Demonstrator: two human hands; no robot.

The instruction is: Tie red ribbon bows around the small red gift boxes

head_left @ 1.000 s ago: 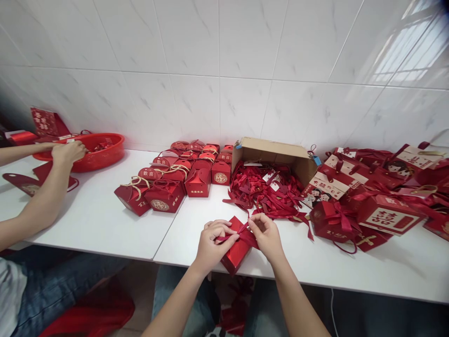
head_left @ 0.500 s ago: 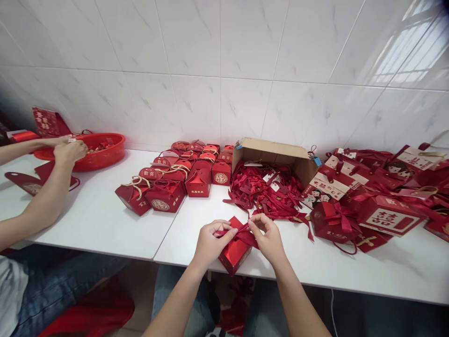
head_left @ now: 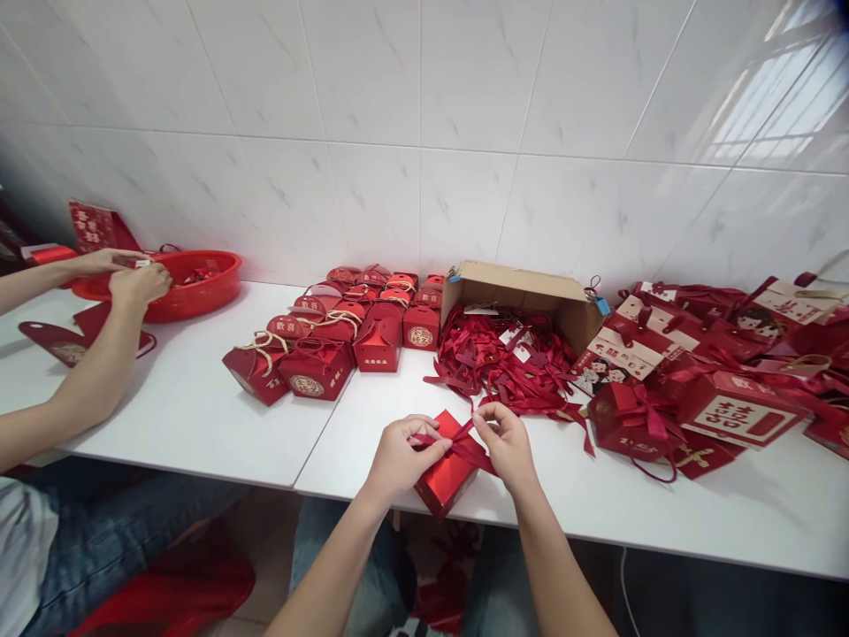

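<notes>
A small shiny red gift box (head_left: 446, 484) stands at the table's front edge, between my hands. Across its top runs a dark red ribbon (head_left: 470, 449), crossed over itself near the middle. My left hand (head_left: 401, 456) pinches the ribbon on the left side, its fingers close against the box top. On the other side, my right hand (head_left: 505, 442) grips a ribbon end between thumb and fingertips, raised just above the box. The exact hold inside the left fingers is partly hidden.
An open cardboard box (head_left: 523, 281) spills red ribbons (head_left: 508, 363) behind my hands. Closed red boxes (head_left: 377, 334) stand left of it; decorated gift boxes (head_left: 736, 407) pile up at right. At far left, a co-worker's hands (head_left: 136, 279) work by a red plastic basin (head_left: 212, 292).
The ribbon between my hands looks narrower and tighter at the crossing. Both hands have barely moved. The whole view has shifted slightly.
</notes>
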